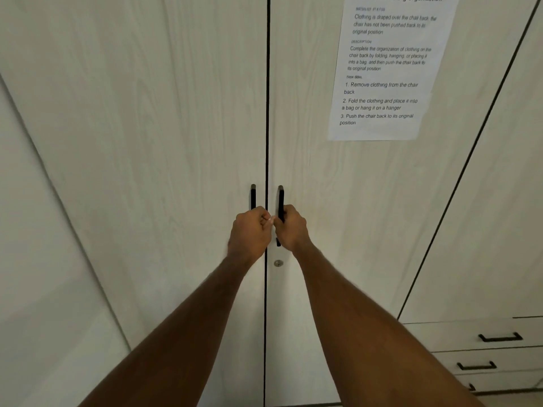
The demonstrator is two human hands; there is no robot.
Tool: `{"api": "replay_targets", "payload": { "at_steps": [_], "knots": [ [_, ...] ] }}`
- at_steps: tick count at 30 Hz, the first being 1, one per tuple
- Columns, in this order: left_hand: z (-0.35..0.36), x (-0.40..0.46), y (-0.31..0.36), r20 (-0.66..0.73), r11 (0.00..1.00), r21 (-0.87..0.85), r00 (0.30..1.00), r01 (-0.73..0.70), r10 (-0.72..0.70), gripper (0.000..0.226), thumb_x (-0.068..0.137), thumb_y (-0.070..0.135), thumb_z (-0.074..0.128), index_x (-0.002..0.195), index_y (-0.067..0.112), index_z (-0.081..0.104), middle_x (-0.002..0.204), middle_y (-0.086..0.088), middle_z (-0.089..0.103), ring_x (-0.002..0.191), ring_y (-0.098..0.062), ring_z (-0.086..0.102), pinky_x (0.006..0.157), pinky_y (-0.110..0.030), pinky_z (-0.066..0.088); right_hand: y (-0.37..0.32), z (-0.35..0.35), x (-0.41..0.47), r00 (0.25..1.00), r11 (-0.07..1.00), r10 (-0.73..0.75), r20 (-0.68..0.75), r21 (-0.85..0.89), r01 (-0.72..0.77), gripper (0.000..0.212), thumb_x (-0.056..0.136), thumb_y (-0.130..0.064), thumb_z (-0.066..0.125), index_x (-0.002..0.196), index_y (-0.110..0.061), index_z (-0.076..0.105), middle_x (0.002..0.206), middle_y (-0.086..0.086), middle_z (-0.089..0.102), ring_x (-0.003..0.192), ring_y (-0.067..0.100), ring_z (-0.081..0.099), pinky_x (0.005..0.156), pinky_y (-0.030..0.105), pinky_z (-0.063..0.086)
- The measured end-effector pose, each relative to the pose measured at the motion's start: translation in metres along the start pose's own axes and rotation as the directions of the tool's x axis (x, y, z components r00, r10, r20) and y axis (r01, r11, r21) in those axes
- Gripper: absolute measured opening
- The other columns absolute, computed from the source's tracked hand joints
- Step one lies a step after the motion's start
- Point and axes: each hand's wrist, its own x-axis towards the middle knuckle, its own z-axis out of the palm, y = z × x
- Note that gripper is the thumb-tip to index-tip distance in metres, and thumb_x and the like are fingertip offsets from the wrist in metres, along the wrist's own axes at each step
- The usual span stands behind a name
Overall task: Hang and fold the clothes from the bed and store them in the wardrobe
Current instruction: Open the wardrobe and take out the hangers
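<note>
At centre, left hand (249, 230) and right hand (291, 229) each grip one of two vertical, 12-to-6 handles (253, 196) on closed wardrobe doors (176, 142).

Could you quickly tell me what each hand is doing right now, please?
Left hand: grips the left door handle.
Right hand: grips the right door handle.

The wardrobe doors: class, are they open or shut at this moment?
Shut. The two wardrobe doors meet flush along one thin dark seam; the left hand and right hand each grip a black handle.
</note>
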Motion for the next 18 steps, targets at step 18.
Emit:
{"api": "replay_targets", "payload": {
  "at_steps": [18],
  "knots": [
    [0.008, -0.162, 0.073, -0.125, 0.999, 0.025, 0.992, 0.021, -0.018, 0.012, 0.099, 0.008, 0.059, 0.103, 0.007, 0.07, 0.09, -0.003, 0.069, 0.079, -0.012, 0.062, 0.069, -0.007, 0.043, 0.051, -0.089, -0.177, 0.951, 0.949, -0.307, -0.043, 0.063, 0.309, 0.02, 0.1, -0.038, 0.061, 0.111, -0.022, 0.054, 0.091, -0.008, 0.06, 0.084, 0.009, 0.061, 0.076, 0.025, 0.053]
  ]
}}
